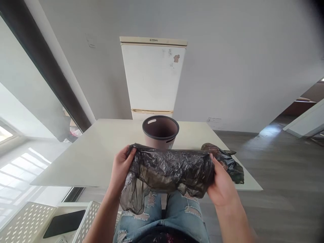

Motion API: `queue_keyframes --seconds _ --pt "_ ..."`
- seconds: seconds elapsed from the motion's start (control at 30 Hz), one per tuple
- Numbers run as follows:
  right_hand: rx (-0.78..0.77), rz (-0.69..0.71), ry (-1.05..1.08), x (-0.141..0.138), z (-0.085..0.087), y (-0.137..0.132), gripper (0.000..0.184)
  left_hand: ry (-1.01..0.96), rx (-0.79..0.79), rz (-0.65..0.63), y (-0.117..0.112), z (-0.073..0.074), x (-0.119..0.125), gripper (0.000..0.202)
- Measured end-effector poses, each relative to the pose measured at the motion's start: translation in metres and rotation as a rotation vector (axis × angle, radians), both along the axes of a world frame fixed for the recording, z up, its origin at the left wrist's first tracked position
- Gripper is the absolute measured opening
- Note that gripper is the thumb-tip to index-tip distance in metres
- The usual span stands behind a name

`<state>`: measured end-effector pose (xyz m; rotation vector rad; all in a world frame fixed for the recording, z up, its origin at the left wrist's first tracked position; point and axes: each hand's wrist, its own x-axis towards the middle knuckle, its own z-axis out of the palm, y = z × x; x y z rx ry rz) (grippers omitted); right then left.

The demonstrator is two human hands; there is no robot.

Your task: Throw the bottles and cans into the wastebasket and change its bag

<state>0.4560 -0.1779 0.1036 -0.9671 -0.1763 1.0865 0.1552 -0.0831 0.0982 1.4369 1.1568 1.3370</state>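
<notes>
A thin black plastic garbage bag (169, 168) is stretched sideways between my two hands, in front of the table's near edge. My left hand (123, 163) pinches its upper left corner between thumb and fingers. At the other end my right hand (220, 182) grips the upper right corner, thumb on top. The bag's lower part hangs crumpled over my lap. Just behind it a brown trash can (160, 130) with a dark rim and handle slots stands upright on the table; the bag hides its lower part.
On the white table (111, 138), a second dark plastic bag (224, 160) lies at the right edge, filled or bunched. A white fridge (153, 74) stands behind against the grey wall. Lower left, a white lattice basket (27, 219) holds a black flat object (64, 223).
</notes>
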Motion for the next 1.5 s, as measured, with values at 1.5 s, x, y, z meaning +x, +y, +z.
queue_keyframes --seconds 1.5 --pt "0.186 0.492 -1.136 -0.077 -0.003 -0.038 0.038 -0.104 -0.038 -0.122 -0.073 -0.003 0.078 0.035"
